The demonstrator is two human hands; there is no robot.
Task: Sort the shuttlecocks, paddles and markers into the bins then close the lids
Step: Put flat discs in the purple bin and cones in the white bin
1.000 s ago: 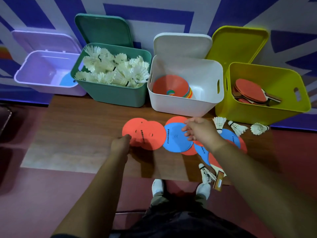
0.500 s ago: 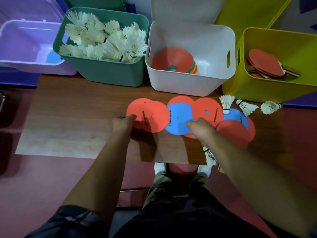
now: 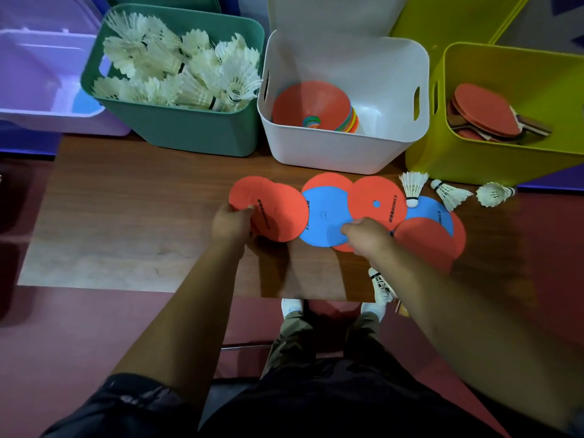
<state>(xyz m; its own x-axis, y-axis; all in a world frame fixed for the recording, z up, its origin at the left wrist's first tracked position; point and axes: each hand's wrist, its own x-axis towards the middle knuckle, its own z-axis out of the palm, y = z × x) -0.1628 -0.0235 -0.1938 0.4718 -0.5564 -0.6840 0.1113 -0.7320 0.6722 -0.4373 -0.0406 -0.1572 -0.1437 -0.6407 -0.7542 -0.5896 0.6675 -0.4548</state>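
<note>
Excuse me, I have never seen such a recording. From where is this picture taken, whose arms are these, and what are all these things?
No machine here: a person wears a camera on the head, so the single picture looks down at their own arms. The left hand grips a red marker, a flat disc; the right hand pinches a blue marker. More discs and loose shuttlecocks lie on the wooden table. Behind stand open bins: the green bin holds more of them, the white bin stacked markers, the yellow bin paddles.

One head-worn camera looks steeply down from close above the surface point(image 3: 132, 216), facing the bins point(image 3: 341, 153) along its far edge, arms reaching forward.
</note>
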